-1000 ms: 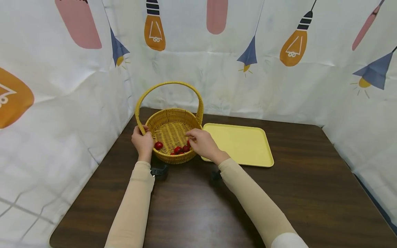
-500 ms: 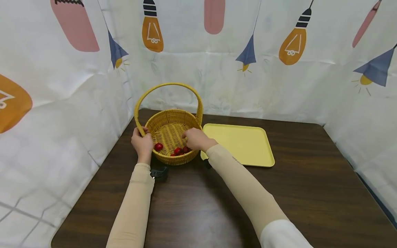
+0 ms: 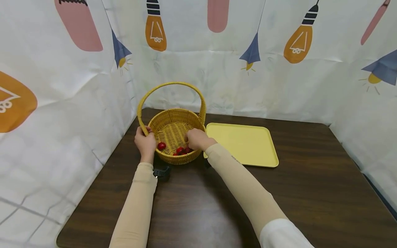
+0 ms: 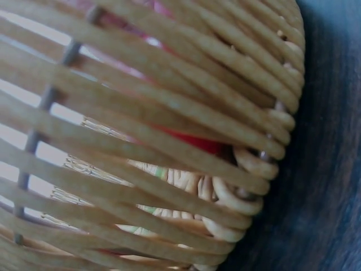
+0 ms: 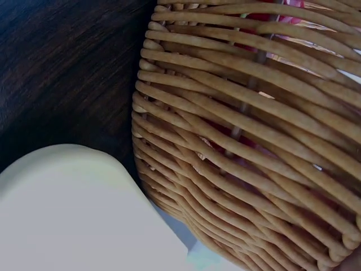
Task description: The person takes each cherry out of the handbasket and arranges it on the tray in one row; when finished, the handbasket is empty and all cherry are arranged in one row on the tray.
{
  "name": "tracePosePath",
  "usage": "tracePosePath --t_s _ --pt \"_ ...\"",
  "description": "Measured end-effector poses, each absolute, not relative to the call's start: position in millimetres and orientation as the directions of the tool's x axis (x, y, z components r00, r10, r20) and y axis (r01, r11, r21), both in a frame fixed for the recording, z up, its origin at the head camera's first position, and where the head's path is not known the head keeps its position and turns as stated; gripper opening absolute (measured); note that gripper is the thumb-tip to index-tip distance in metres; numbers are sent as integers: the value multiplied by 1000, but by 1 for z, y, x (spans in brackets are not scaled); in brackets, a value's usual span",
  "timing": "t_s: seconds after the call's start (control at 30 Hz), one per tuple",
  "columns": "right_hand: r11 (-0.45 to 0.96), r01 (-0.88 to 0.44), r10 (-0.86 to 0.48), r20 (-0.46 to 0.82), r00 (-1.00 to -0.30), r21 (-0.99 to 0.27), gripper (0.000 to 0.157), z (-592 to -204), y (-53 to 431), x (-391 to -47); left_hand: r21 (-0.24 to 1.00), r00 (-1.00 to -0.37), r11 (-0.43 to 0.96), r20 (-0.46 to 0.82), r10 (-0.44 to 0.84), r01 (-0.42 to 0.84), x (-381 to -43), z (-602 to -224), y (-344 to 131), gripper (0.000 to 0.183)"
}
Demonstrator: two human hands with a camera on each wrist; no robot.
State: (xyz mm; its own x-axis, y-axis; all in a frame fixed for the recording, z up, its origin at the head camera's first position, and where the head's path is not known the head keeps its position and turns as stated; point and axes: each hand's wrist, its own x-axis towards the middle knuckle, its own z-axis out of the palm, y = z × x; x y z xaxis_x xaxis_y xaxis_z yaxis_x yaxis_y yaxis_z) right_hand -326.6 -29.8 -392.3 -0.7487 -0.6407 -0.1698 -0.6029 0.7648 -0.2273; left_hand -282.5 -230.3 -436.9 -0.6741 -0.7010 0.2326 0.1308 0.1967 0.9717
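A yellow wicker basket with a tall arched handle stands at the back left of the table. My left hand grips it on the left, where handle and rim meet. Over the right rim reaches my right hand, its fingertips down inside; they are hidden, so whether they hold anything does not show. One small round red fruit lies at the basket's left, and several more red fruits cluster near the front wall. In the left wrist view, red shows through the weave. The right wrist view shows the weave too.
A pale yellow rectangular tray lies on the dark wooden table, close to the basket's right side. Its rounded corner appears in the right wrist view. A printed white cloth hangs behind and to the left of the table.
My right hand has moved slightly left and lower into the basket, its fingers going out of sight. My left hand keeps its grip, and the basket stays in place.
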Motion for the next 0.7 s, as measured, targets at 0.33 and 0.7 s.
tracePosePath --t_s 0.33,0.7 --pt "669 -636 -656 96 -748 -384 37 -400 -18 -325 973 -673 188 226 -704 130 -284 -437 -230 17" --pt "420 -608 -471 410 -781 -674 23 -408 5 -308 975 -672 177 220 -707 133 -285 -437 -230 19"
